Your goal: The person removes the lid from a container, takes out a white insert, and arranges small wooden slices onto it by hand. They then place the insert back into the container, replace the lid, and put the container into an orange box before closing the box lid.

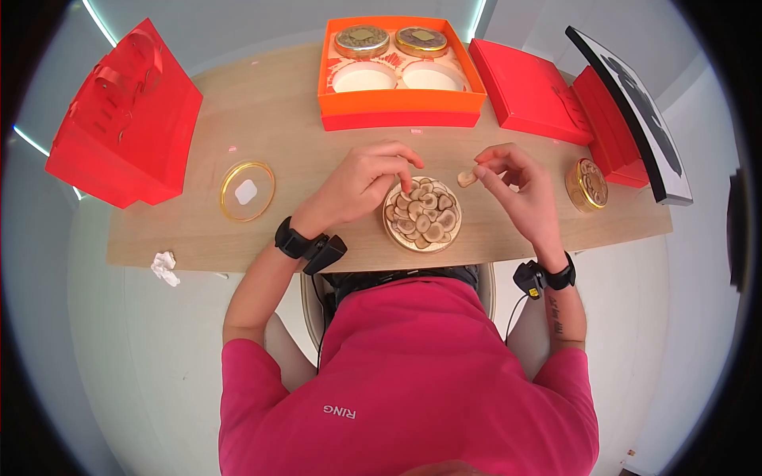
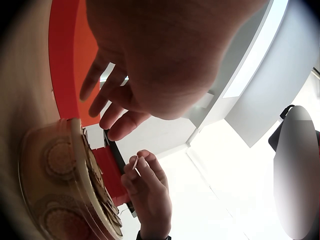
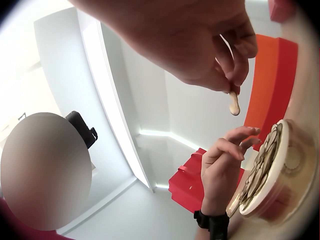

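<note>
My right hand (image 1: pixel 520 190) pinches a single pale dried slice (image 1: pixel 467 178) between thumb and fingers, to the right of the round clear jar (image 3: pixel 296 182). Thin brown-edged slices (image 1: pixel 425 213) lie heaped and overlapping up to the jar's rim. At the jar's upper left is my left hand (image 1: pixel 361 181), its fingers loosely bent and its fingertips close over the slices. Nothing shows between those fingers in the left wrist view. The pinched slice hangs from the right fingertips in the right wrist view, well above the heap.
Behind the jar stands an orange-red box (image 1: pixel 401 113) with two gold-lidded tins and two round hollows. A gold-rimmed clear lid (image 1: pixel 248 209) and red bag (image 1: pixel 131 127) are left. Rightward are a red box lid (image 1: pixel 530 94), another jar (image 1: pixel 587 186) and a black-edged panel (image 1: pixel 639 111).
</note>
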The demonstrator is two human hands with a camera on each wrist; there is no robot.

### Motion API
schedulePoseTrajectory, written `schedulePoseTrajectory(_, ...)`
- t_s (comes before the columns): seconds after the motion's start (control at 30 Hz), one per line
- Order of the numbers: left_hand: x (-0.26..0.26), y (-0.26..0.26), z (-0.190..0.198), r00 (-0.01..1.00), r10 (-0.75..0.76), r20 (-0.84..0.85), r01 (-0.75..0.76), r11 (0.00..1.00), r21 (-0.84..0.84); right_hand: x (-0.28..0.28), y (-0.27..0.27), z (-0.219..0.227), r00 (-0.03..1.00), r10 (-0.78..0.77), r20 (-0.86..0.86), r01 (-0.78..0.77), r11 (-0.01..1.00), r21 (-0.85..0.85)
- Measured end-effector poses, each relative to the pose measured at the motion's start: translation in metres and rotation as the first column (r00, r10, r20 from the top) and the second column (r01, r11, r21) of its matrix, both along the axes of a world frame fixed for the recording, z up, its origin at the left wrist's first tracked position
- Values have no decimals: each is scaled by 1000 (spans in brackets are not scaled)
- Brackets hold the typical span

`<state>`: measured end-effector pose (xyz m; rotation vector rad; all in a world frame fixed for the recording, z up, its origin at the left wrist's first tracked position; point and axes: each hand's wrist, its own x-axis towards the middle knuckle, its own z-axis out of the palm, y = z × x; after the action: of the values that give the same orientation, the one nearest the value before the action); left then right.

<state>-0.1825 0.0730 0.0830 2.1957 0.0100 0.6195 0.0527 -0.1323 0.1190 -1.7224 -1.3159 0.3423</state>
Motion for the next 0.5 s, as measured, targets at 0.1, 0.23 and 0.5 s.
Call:
schedulePoseTrajectory(0.1, 1, -3, 1, 997, 23, -76, -27, 999, -46, 0, 0, 0, 1000, 29, -5, -29, 999, -24)
schedulePoseTrajectory(0.23, -2, -15, 11, 990, -46, -136, 28, 991, -131, -4, -2, 2, 996, 88, -27, -90, 992, -90)
schedulePoseTrajectory(0.5, 2, -15, 5, 972, -149, -184, 125, 983, -137, -6, 2, -5, 967, 50, 250, -28, 996, -90)
